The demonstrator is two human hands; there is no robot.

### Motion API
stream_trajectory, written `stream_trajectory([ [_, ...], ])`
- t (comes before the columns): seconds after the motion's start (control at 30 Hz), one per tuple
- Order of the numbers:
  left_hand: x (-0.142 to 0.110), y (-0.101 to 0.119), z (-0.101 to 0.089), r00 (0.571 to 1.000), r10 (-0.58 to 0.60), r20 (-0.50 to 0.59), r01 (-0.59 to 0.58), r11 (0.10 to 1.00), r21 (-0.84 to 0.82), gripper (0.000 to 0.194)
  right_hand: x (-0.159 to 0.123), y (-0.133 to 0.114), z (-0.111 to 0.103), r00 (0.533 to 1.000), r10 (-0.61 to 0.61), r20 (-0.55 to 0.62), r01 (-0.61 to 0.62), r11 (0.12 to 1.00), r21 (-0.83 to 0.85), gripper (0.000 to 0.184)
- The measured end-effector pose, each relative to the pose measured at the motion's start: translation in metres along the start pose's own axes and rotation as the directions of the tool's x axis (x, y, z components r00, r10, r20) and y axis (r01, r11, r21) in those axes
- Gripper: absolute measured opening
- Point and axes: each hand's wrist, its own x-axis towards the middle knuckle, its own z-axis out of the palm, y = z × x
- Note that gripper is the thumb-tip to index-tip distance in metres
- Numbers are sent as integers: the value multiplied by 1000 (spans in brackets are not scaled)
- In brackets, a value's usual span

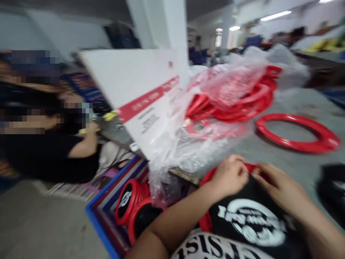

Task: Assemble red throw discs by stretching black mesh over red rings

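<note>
The person's left hand (277, 180) and right hand (231, 174), fingers curled nearly closed, pinch the far edge of a black fabric piece with white printed lettering (250, 219). The piece lies below and between them, against a red ring-shaped rim (205, 219). Beyond, on the grey tabletop (304, 100), a flat glossy red plastic ring (296, 133) lies near a heap of red rings (231, 108) partly wrapped in clear plastic.
</note>
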Motion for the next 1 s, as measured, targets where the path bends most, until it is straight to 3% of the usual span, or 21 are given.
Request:
stream_trajectory([
  [0.07,1,-1,-2,999,27,-23,-29,998,-52,9,-2,-12,-7,992,126,30,-126,992,-15,17],
  [0.17,8,-4,-4,999,49,-1,-49,996,-73,11,4,-21,-12,979,197,47,-196,980,-22,2],
  [0.33,9,-2,-3,998,48,29,-46,997,-55,12,0,-25,-16,974,225,35,-225,974,-14,11],
  [0.57,13,-1,0,999,17,-46,-20,998,-63,11,3,-28,-17,968,248,36,-247,969,-24,10],
  [1.0,12,-5,2,996,13,-88,-17,999,-38,12,5,-33,-10,949,315,3,-315,948,-41,11],
])
